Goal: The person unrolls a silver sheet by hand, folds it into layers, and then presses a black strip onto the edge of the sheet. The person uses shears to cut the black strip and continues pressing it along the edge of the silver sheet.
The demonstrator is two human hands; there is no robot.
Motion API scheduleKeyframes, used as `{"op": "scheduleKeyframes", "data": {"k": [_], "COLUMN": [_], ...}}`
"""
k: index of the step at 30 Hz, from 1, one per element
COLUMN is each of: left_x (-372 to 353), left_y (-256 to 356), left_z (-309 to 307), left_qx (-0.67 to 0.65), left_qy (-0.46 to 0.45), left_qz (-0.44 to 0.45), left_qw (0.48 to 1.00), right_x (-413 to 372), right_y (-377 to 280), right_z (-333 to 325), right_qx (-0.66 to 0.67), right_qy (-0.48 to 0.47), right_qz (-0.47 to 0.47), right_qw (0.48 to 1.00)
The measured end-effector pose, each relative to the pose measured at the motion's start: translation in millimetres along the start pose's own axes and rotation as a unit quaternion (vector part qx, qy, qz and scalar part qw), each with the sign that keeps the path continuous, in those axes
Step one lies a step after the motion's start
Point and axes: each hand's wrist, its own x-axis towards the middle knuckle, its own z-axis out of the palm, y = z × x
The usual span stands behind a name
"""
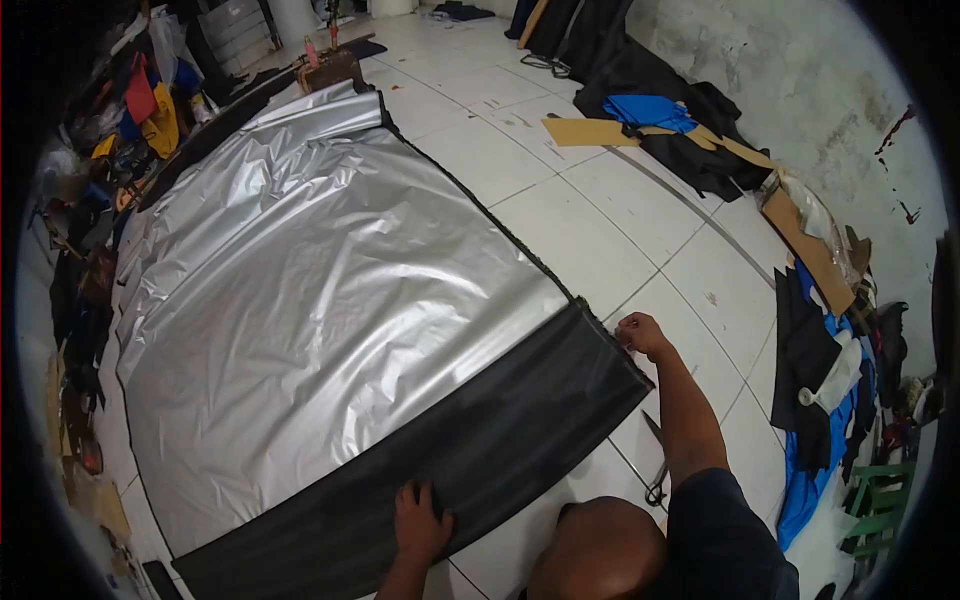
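Note:
A large sheet of silver-coated fabric (330, 290) lies wrinkled on the floor. Along its near side runs a strip of black fabric (480, 440), which looks like the sheet's dark underside folded over. My left hand (421, 522) rests on this black strip near its lower edge, fingers spread. At the strip's right end, my right hand (642, 333) is closed with its fingertips by the frayed edge; what they pinch is too small to make out. A pair of scissors (656, 470) lies on the tiles beside my right forearm.
White floor tiles (620, 210) surround the sheet. Cardboard (805, 245), blue cloth (650, 112) and black fabric scraps (800, 340) lie along the right wall. Mixed clutter (140, 110) lines the left side. A brown block (330, 72) sits at the sheet's far end. A head shows at the bottom.

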Motion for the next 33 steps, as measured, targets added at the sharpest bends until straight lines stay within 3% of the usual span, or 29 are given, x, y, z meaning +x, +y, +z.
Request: {"op": "scheduleKeyframes", "data": {"k": [5,8,10,12,14,15,18,19,23,29,31,33], "left_x": [17,37,51,60,64,64,47,39,6,-15,-15,-14], "left_y": [-18,-31,-59,-81,-87,-95,-118,-124,-174,-242,-266,-295], "left_z": [-8,-51,-68,-88,-124,-141,-188,-205,-236,-233,-228,-214], "left_qx": [0.009,-0.038,-0.068,-0.096,-0.092,-0.053,0.084,0.093,0.068,-0.003,-0.051,-0.092], "left_qy": [0.062,0.106,0.099,0.102,0.058,0.029,-0.015,-0.044,0.008,0.001,0.013,0.020], "left_qz": [0.038,0.048,0.057,0.064,0.084,0.082,0.097,0.090,0.040,-0.029,-0.017,0.008], "left_qw": [0.997,0.992,0.991,0.988,0.991,0.995,0.992,0.991,0.997,1.000,0.998,0.996], "right_x": [-103,-190,-243,-289,-315,-322,-325,-326,-329,-315,-323,-342], "right_y": [32,68,97,124,125,124,130,138,119,124,118,113], "right_z": [-30,-49,-52,-34,-11,1,5,5,-2,22,28,35], "right_qx": [-0.177,-0.225,-0.279,-0.254,-0.316,-0.246,-0.276,-0.290,-0.333,-0.356,-0.378,-0.326], "right_qy": [0.231,0.277,0.207,0.170,0.143,0.204,0.192,0.202,0.107,0.170,0.172,0.234], "right_qz": [-0.133,-0.040,0.015,0.008,0.035,0.043,0.075,0.006,0.066,0.150,0.207,0.205], "right_qw": [0.948,0.933,0.938,0.952,0.937,0.947,0.939,0.935,0.935,0.907,0.886,0.893]}}
